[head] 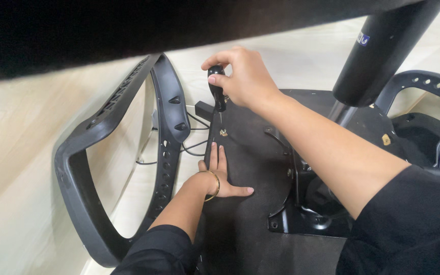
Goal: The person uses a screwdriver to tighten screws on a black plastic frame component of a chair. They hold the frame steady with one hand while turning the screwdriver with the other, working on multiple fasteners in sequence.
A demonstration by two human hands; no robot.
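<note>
Black-handled screwdriver (217,91), upright, slim steel shaft pointing down to a small brass-coloured screw (223,132) directly below the grip. Right hand (245,76) arched over the top, fingers curled tight round the handle. Left hand (219,173) flat, fingers spread and pressed on the black upturned chair seat underside (245,214), beneath the screw, beside the grey plastic chair back frame (98,153).

Soft, even daylight fills the scene, bright on the pale wooden floor (21,153), which washes out toward the upper right with no hard glare. A broad, dark, blurred band lies out of focus across the top of the view. The black seat underside (250,153) swallows detail, shadows beneath the right hand (245,76) and left hand (219,175) are faint and diffuse, and the edges look slightly soft.
</note>
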